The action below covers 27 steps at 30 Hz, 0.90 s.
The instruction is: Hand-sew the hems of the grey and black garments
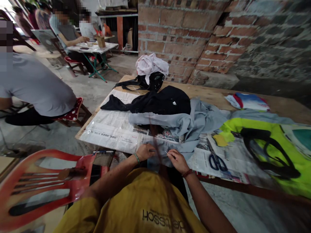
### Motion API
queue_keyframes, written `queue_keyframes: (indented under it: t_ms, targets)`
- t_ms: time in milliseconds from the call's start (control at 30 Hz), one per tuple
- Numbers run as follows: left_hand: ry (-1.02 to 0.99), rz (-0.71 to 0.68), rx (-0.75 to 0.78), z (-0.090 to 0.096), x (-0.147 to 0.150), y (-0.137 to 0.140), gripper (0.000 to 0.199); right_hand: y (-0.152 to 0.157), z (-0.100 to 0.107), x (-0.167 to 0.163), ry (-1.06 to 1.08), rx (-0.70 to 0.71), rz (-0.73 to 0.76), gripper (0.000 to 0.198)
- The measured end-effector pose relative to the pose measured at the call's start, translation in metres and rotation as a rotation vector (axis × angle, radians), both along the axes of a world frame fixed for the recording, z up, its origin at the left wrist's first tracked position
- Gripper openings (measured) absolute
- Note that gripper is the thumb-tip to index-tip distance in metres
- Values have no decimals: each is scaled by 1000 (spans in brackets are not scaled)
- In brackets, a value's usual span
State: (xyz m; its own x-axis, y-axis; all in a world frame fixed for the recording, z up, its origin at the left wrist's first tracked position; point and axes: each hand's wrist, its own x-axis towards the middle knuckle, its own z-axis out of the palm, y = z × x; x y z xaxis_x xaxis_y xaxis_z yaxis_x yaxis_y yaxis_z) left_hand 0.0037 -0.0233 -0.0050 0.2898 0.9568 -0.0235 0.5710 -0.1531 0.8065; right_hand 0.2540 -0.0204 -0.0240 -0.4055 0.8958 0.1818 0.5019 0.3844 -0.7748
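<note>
Clamped together at the fingertips, your right hand (177, 160) held a thin, pale, shiny sliver (166, 152), too small to identify. Your left hand (144, 152) faced it, its grip seemingly closed on a short, dark, slender piece (152, 150), also unclear. Both were at the near edge of the wooden worktop (204, 92), over the crumpled light-grey cloth (189, 126), which ran across the middle and hung past that edge between them. Beyond, a bunched black garment with a small white mark (157, 102) lay against the cloth. Dark-blue-handled scissors (217, 161) lay on printed newspaper (97, 129) by the near edge, to your right.

A sliver that slim could have slipped from a loose pinch and vanished into the grey folds or over the edge. The cloth's hanging weight could have dragged more of it down, the black garment with it. Your right forearm, swinging outward, could have knocked the scissors off. The blurred dark strand (155, 140) crossing your view could have hidden the pale tip, risking a pricked finger if it was sharp.
</note>
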Motion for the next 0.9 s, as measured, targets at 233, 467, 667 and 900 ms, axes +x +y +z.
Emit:
queue_keyframes:
  t_ms: [233,467,667,900]
  targets:
    - [-213,51,-209,-7,-1,4,13,1,1,-8,16,-35,-44,27]
    - [-250,151,-296,2,-2,6,11,-5,14,-15,177,-45,-263,31]
    - [-275,202,-394,9,-2,5,12,-31,23,-31,402,-267,-468,47]
    - [-298,199,-351,5,-1,6,12,-57,9,-59,303,-564,-181,39]
